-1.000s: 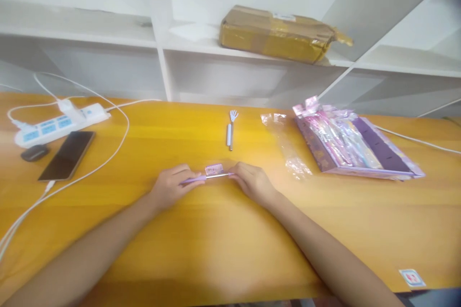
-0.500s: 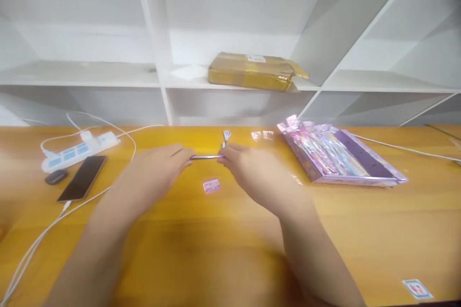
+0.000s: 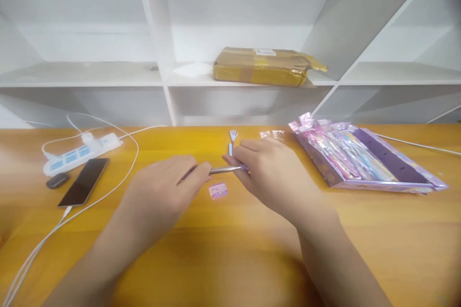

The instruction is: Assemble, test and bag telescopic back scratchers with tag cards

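Between my hands runs a slim silver metal rod (image 3: 225,170), slightly tilted. My left hand (image 3: 163,192) is closed around its left part, thumb along it. My right hand (image 3: 268,168) grips the other end, where a bit of purple shows by the fingers. Just behind the right fingers is a small pale-blue hand-shaped scratcher head (image 3: 234,135) with a light-blue piece (image 3: 230,149) below it; whether these join the held rod is hidden. A small pink-purple printed card (image 3: 218,191) lies on the table under the rod.
At right, a purple open box (image 3: 382,186) holds several wrapped pen-like items (image 3: 345,153). Clear plastic scraps (image 3: 272,135) lie behind my right hand. At left are a power strip (image 3: 84,153), a phone (image 3: 83,182), a dark oval object (image 3: 57,181) and white cables (image 3: 39,244). A taped carton (image 3: 262,67) sits on the shelf.
Both hands have come lower in view and slightly right, still holding the rod. More of the rod shows between them, now with its right end a little higher. The view has shifted slightly.
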